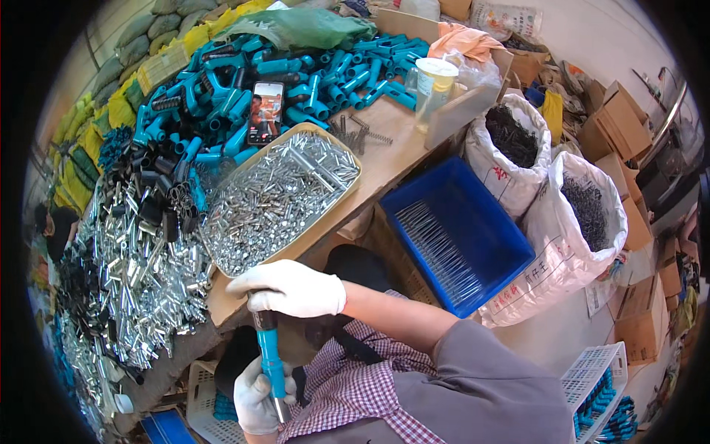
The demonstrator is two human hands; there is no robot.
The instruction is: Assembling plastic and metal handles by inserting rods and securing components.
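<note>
A teal tube-shaped tool body (271,355) stands nearly upright in front of me, with a black upper end and a bare metal lower end. My left hand (257,396), in a white glove, is closed around its lower part. Over the black top my right hand (288,288), also gloved in white, is closed, with the fingers pressed together; what lies under the palm is hidden. Just beyond the right hand sits a shallow tray (347,185) heaped with small shiny metal pins and nuts.
Teal tool housings (222,103) pile up at the back. Loose metal parts (140,274) spread at left. A phone (266,111) leans there. A clear cup (435,85) and springs (362,133) lie on the table. At right stand a blue bin (503,259) and white sacks (510,285).
</note>
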